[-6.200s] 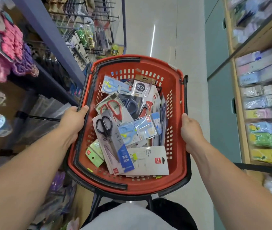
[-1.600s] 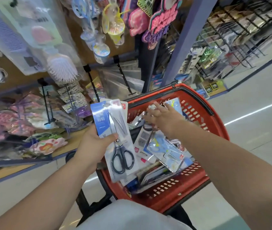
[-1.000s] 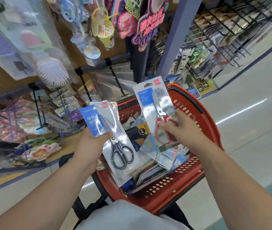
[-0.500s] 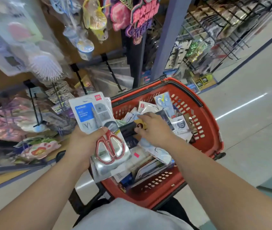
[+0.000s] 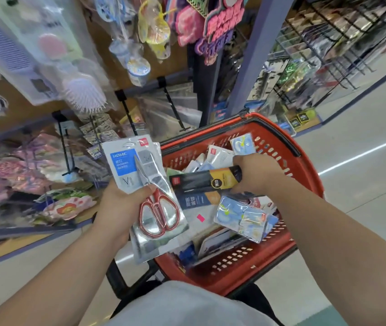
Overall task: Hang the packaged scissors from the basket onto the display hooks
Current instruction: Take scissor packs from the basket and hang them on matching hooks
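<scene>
you're gathering stock: your left hand (image 5: 121, 204) grips the red-handled scissors pack (image 5: 158, 209) at 9 o'clock of the basket (image 5: 241, 276), and your right hand (image 5: 257, 176) pinches a black-and-yellow pack (image 5: 207, 182) above it. next, probably turn toward the display hooks (image 5: 127, 114) at 11 o'clock and thread a hang-hole.

Shop aisle, seen from above. Pale glossy floor (image 5: 363, 208) with a streak of reflected light (image 5: 356, 157); brown display wall (image 5: 91, 29) (hung with bagged goods) at left; blue-grey upright post (image 5: 253, 55) at centre; black wire rack (image 5: 328, 38) at right; blue-edged shelf ledge (image 5: 22, 231) low at left.
</scene>
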{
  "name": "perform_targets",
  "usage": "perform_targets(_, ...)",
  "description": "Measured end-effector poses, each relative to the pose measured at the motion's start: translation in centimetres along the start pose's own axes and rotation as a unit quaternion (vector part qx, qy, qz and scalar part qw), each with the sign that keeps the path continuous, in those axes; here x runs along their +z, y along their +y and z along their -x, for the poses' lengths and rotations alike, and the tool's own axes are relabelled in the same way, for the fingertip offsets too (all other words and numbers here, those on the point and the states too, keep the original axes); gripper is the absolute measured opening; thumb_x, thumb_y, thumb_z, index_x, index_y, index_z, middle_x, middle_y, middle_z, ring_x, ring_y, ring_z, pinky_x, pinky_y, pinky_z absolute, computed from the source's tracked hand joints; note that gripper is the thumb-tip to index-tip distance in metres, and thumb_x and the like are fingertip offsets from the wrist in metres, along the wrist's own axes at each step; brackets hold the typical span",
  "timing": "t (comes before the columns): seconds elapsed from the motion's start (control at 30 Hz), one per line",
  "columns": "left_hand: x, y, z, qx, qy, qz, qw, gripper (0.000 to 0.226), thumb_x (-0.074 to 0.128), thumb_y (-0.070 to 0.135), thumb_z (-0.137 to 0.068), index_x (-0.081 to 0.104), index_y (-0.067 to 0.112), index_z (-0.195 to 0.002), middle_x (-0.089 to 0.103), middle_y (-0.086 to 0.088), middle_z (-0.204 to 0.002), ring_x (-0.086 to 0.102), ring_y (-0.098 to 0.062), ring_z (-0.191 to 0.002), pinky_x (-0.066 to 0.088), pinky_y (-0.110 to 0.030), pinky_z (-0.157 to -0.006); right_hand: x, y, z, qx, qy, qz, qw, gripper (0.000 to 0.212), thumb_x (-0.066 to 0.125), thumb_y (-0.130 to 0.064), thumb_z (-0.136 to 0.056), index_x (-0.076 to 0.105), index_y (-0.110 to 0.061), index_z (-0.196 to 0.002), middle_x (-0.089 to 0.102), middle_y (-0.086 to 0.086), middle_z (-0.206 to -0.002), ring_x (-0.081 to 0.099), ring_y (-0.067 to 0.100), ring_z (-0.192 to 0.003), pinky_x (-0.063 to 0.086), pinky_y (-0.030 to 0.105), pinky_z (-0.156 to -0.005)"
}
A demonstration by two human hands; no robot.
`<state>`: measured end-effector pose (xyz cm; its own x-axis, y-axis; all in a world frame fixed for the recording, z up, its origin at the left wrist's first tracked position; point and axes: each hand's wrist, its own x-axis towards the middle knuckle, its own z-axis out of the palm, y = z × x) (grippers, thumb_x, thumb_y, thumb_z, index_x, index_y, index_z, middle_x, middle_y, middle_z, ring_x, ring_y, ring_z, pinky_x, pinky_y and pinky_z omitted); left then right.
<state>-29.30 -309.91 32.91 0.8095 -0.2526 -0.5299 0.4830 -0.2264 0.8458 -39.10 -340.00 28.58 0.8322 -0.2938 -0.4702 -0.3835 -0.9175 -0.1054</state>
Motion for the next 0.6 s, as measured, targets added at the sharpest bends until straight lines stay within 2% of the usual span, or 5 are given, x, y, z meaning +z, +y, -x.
perform_targets(0.13, 0.9, -0.3, 0.1, -0.006, 0.033, 0.042, 0.999, 0.037, 0.077, 0.001, -0.091, 0.072, 0.024, -0.12, 0.082, 0.001, -0.106, 0.079, -0.02, -0.093, 0.062, -0.041, -0.084, -1.2, 3.1, 3.3, 0.095, 0.07, -0.158, 0.98, 0.045, 0.088, -0.052, -0.067, 0.06, -0.023, -0.088, 0.063, -0.004, -0.078, 0.061, 0.025, -0.075, 0.05, 0.036, -0.062)
perform_targets(0.33, 3.9, -0.9, -0.1, -0.013, 0.039, 0.087, 0.995, 0.031, 0.075, 0.001, -0.093, 0.072, 0.019, -0.119, 0.082, -0.001, -0.106, 0.078, -0.024, -0.097, 0.063, -0.043, -0.087, 0.1, 1.1, 7.0, 0.136, 0.115, -0.566, 0.805, 0.033, 0.09, -0.027, -0.077, 0.072, -0.013, -0.101, 0.077, 0.009, -0.102, 0.073, 0.029, -0.099, 0.058, 0.048, -0.09)
perform_targets(0.47, 5.9, -0.8, -0.1, -0.01, 0.039, 0.134, 0.99, 0.024, 0.07, 0.021, -0.102, 0.07, 0.022, -0.125, 0.08, 0.004, -0.108, 0.077, -0.015, -0.098, 0.061, -0.034, -0.085, 1.0, -5.7, 7.1, 0.112, 0.051, -0.547, 0.828, 0.063, 0.086, -0.055, -0.07, 0.064, -0.005, -0.1, 0.069, 0.02, -0.101, 0.069, 0.028, -0.087, 0.054, 0.045, -0.077)
perform_targets(0.53, 5.9, -0.8, 0.1, -0.021, 0.027, 0.14, 0.99, 0.045, 0.07, 0.054, -0.097, 0.067, 0.028, -0.134, 0.078, 0.006, -0.12, 0.073, -0.015, -0.113, 0.057, -0.041, -0.102, 1.4, -9.1, 7.2, 0.09, 0.036, -0.521, 0.848, 0.056, 0.085, -0.056, -0.075, 0.064, -0.008, -0.095, 0.069, 0.014, -0.093, 0.067, 0.023, -0.082, 0.052, 0.042, -0.074)
perform_targets(0.6, 5.4, -0.9, 0.3, -0.006, 0.003, 0.108, 0.994, 0.033, 0.07, 0.047, -0.099, 0.068, 0.03, -0.127, 0.079, 0.01, -0.111, 0.075, -0.008, -0.104, 0.059, -0.035, -0.097, 1.5, -11.4, 7.4, 0.068, 0.035, -0.505, 0.86, 0.046, 0.083, -0.056, -0.08, 0.062, -0.017, -0.09, 0.066, -0.001, -0.083, 0.063, 0.014, -0.076, 0.048, 0.032, -0.069)
